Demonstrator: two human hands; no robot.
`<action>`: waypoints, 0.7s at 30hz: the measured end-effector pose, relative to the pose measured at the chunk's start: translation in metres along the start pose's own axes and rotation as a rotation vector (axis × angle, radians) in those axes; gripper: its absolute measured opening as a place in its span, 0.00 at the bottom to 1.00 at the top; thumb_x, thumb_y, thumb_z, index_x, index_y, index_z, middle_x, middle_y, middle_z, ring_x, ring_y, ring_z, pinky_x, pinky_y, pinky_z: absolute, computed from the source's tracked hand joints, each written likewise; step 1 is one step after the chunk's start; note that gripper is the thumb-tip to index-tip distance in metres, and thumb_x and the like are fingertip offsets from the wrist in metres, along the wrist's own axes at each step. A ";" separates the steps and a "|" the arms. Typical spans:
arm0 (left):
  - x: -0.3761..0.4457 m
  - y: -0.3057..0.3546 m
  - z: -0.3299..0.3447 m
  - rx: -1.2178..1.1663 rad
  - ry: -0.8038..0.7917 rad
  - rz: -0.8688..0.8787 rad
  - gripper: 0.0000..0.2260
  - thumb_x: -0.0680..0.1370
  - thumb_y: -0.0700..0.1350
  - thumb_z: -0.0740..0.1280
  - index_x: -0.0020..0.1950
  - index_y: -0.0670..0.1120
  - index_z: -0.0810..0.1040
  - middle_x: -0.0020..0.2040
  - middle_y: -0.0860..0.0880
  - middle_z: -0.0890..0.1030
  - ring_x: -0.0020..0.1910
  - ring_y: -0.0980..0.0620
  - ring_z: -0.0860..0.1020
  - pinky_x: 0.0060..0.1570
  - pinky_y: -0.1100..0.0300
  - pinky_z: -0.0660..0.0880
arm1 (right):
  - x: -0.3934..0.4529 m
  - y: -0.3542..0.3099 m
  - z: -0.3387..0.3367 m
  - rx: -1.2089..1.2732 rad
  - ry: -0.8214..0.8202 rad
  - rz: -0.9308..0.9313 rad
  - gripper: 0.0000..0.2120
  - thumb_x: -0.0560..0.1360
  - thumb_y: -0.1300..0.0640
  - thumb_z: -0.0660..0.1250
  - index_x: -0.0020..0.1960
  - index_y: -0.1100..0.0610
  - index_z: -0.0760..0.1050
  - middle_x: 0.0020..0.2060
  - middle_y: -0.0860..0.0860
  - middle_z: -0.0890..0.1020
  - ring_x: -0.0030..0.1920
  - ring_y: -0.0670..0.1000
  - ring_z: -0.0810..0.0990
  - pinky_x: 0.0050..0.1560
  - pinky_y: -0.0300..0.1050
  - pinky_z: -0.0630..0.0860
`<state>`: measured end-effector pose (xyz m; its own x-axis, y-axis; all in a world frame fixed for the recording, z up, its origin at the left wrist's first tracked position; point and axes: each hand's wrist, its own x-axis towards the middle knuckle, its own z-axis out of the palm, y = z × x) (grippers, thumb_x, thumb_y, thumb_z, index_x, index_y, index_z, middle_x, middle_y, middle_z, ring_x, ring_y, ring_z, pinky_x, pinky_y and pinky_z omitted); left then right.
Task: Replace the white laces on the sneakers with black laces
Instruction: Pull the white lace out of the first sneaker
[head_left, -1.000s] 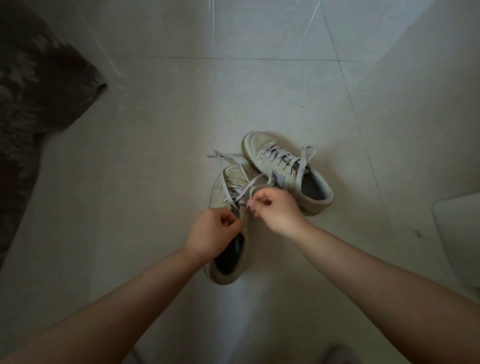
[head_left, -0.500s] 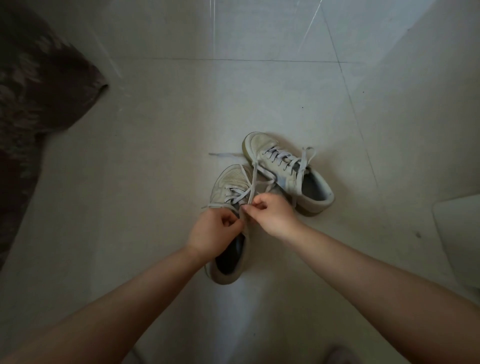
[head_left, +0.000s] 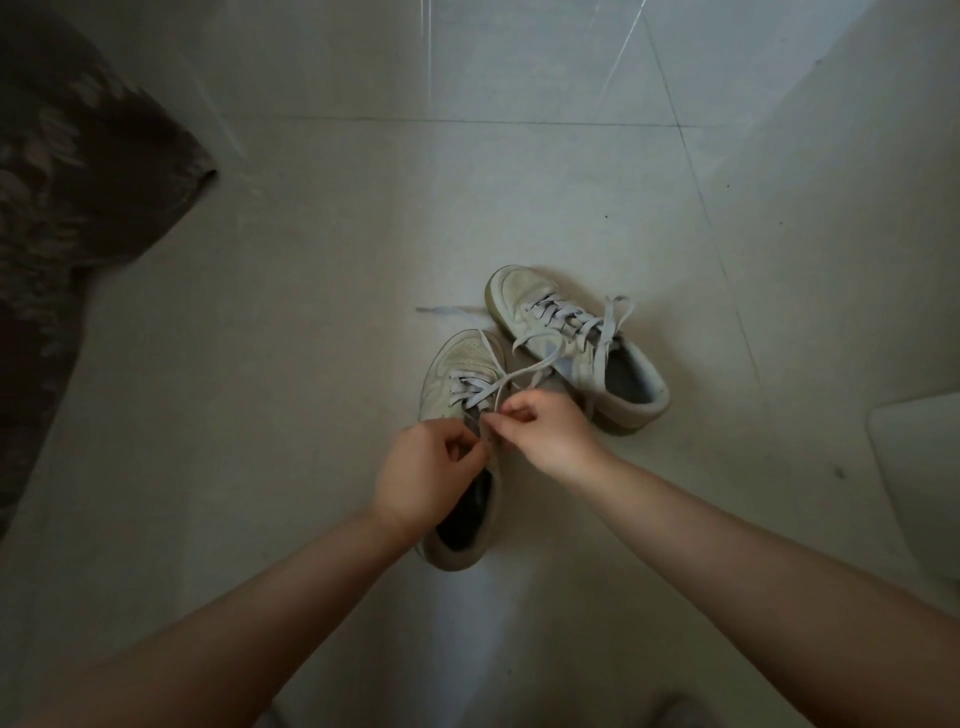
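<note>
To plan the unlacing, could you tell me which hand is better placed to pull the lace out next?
Right hand: it already pinches the white lace by the near sneaker's upper eyelets.

We have a single view, from a wide-angle camera worn on the head, looking forward and steeply down at the floor (head_left: 291, 322). Both forearms enter from the near edge and meet close below us at mid-frame, where the left hand (head_left: 426, 467) and right hand (head_left: 550, 431) work. The tile seams bow toward the far corners. No second view shares any part of this scene.
</note>
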<state>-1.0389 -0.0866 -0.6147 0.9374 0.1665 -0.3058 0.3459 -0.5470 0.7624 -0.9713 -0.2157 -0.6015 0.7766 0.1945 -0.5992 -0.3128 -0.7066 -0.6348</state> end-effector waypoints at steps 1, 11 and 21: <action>-0.001 -0.001 0.000 0.008 0.011 0.008 0.11 0.73 0.46 0.71 0.32 0.52 0.76 0.22 0.55 0.67 0.26 0.61 0.70 0.27 0.68 0.63 | 0.001 -0.001 0.001 0.016 0.015 -0.011 0.08 0.74 0.53 0.70 0.49 0.58 0.78 0.38 0.48 0.78 0.39 0.45 0.76 0.37 0.35 0.69; 0.001 -0.006 -0.003 -0.040 0.133 0.009 0.02 0.73 0.48 0.71 0.44 0.51 0.79 0.28 0.54 0.72 0.27 0.59 0.71 0.30 0.70 0.66 | 0.006 -0.014 -0.053 -0.084 -0.113 -0.029 0.10 0.77 0.56 0.65 0.37 0.55 0.77 0.31 0.46 0.81 0.28 0.41 0.77 0.27 0.30 0.67; 0.034 -0.012 -0.013 0.098 0.148 -0.012 0.03 0.74 0.44 0.69 0.46 0.46 0.80 0.43 0.50 0.74 0.37 0.55 0.72 0.40 0.67 0.66 | -0.014 -0.037 -0.047 -0.916 -0.448 -0.119 0.14 0.77 0.46 0.64 0.43 0.56 0.78 0.37 0.50 0.81 0.35 0.48 0.78 0.36 0.39 0.73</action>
<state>-1.0109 -0.0637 -0.6264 0.9313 0.2885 -0.2222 0.3586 -0.6205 0.6974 -0.9453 -0.2245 -0.5471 0.4412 0.4011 -0.8028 0.4362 -0.8776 -0.1988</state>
